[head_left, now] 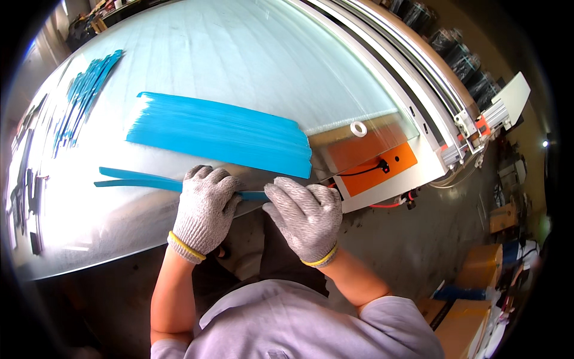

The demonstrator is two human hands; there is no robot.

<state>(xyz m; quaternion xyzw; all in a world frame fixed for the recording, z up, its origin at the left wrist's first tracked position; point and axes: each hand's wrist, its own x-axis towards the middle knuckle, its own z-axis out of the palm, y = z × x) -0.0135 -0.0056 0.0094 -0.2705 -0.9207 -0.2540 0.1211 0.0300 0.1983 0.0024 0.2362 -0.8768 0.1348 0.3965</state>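
Both my hands wear grey knit gloves with yellow cuffs. My left hand (206,209) is closed around narrow blue strips (140,179), whose free ends fan apart to its left near the table's front edge. A short piece of the strips shows between my hands. At that right end my right hand (306,212) is closed, its fingertips and thumb on the strip. A thin pointed line shows just beyond its knuckles; I cannot tell whether it belongs to something held. Just past my hands lies a wide stack of blue strips (218,128), packed side by side on the pale table (221,42).
More blue strips (86,99) lie loosely at the far left, with dark strips (27,173) nearer the rim. To the right are an orange panel (365,185) with a black cable, a white ring (358,129) and a machine rail (412,78). Cardboard boxes (478,266) stand at the lower right.
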